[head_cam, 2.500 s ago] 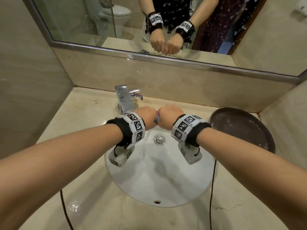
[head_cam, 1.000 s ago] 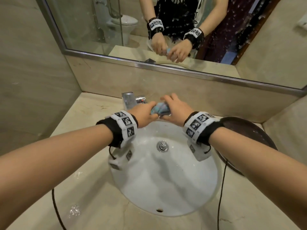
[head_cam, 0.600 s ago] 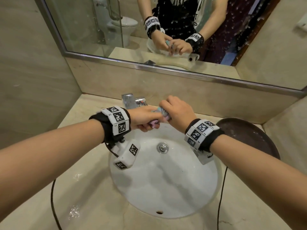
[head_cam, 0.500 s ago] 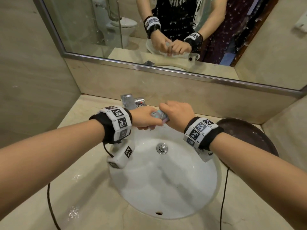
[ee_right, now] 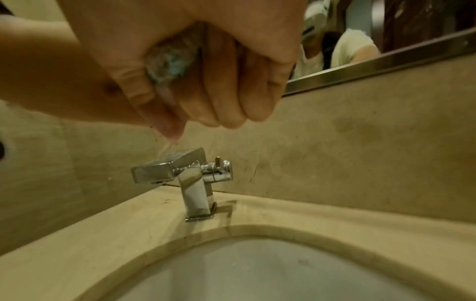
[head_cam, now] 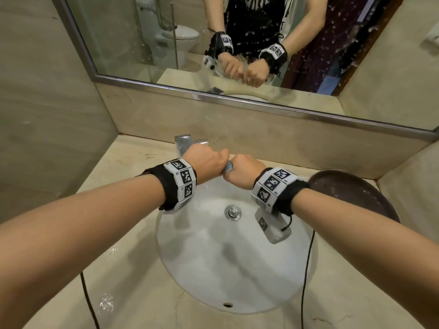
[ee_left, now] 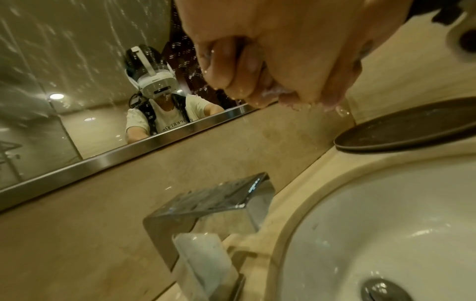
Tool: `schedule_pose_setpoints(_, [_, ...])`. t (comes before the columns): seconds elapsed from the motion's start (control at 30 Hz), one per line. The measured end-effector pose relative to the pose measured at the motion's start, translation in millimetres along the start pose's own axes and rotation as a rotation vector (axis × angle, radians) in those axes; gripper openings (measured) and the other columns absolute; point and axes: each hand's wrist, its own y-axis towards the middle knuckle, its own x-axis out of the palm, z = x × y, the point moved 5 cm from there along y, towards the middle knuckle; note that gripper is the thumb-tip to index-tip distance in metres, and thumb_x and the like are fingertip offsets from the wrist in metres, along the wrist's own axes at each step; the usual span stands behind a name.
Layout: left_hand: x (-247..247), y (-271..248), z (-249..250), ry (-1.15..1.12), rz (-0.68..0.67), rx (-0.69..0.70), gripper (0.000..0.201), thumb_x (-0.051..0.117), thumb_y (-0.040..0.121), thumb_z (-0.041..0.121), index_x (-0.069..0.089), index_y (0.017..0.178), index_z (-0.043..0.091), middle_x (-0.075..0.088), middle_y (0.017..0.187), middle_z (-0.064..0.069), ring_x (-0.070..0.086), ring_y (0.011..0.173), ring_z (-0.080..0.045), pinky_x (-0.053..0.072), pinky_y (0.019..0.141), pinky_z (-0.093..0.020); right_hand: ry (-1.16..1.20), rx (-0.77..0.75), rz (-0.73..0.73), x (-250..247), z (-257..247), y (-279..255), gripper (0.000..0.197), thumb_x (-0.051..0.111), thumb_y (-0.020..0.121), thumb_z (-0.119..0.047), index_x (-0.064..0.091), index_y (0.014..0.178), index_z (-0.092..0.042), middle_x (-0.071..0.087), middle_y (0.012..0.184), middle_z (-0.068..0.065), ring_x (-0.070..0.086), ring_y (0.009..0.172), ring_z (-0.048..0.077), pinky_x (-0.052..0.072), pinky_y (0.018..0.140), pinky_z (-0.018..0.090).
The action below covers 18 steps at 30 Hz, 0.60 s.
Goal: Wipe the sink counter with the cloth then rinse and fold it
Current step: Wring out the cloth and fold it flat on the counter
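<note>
The cloth (head_cam: 228, 167), a small blue-and-pink wad, is squeezed between my two fists over the back of the white sink (head_cam: 213, 269). My left hand (head_cam: 209, 162) grips one end, my right hand (head_cam: 244, 170) the other, knuckles nearly touching. In the right wrist view the wet bluish cloth (ee_right: 170, 61) bulges out between curled fingers. Water drips from the fists in the left wrist view, where a pale bit of cloth (ee_left: 273, 92) shows under the fingers. Most of the cloth is hidden inside the hands.
A chrome faucet (head_cam: 184, 143) stands on the beige stone counter (head_cam: 123, 269) behind my left hand. A dark round tray (head_cam: 351, 193) lies on the counter at the right. The mirror (head_cam: 237, 43) runs along the back wall. Puddles sit on the front left counter.
My hands went from fumbling the loosely bunched cloth to clenching it in two tight fists side by side. The wrists turned so both backs of the hands face up.
</note>
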Motion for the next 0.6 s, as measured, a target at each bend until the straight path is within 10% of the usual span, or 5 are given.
schedule_pose_setpoints(0.13, [-1.5, 2.9, -1.0, 0.036, 0.177, 0.055, 0.024, 0.033, 0.065, 0.013, 0.052, 0.050, 0.014, 0.047, 0.030, 0.001, 0.044, 0.021, -0.017, 0.018, 0.045, -0.011, 0.327, 0.091, -0.147, 11.6, 4.7, 5.1, 0.032, 0.057, 0.077, -0.007, 0.040, 0.049, -0.011, 0.039, 0.049, 0.004, 0.034, 0.047, 0.019, 0.024, 0.046, 0.023])
schedule_pose_setpoints(0.27, [-1.6, -7.2, 6.3, 0.018, 0.175, 0.141, 0.013, 0.065, 0.061, 0.016, 0.053, 0.063, 0.012, 0.052, 0.039, -0.001, 0.048, 0.025, -0.018, 0.017, 0.043, -0.012, 0.335, 0.094, -0.209, 13.7, 8.9, 4.6, 0.033, 0.061, 0.075, -0.007, 0.041, 0.050, -0.012, 0.038, 0.047, 0.004, 0.030, 0.040, 0.016, 0.023, 0.043, 0.020])
schedule_pose_setpoints(0.43, [2.0, -12.4, 4.2, -0.114, 0.233, 0.183, 0.042, 0.072, 0.063, 0.021, 0.039, 0.087, 0.016, 0.056, 0.050, -0.003, 0.047, 0.026, -0.021, 0.018, 0.037, -0.013, 0.058, 0.014, -0.106, -0.9, 8.2, 11.3, 0.005, 0.062, 0.080, -0.014, 0.060, 0.077, -0.011, 0.054, 0.063, 0.006, 0.052, 0.065, 0.025, 0.036, 0.058, 0.026])
schedule_pose_setpoints(0.6, [-0.9, -8.3, -3.0, -0.389, 0.027, -0.101, 0.024, 0.051, 0.089, 0.030, 0.044, 0.106, 0.015, 0.066, 0.089, -0.013, 0.065, 0.080, -0.032, 0.033, 0.057, -0.029, -0.322, -0.061, 0.346, -19.6, 13.9, 6.1, 0.048, 0.060, 0.083, -0.035, 0.044, 0.122, -0.011, 0.058, 0.113, 0.013, 0.057, 0.104, 0.034, 0.046, 0.074, 0.038])
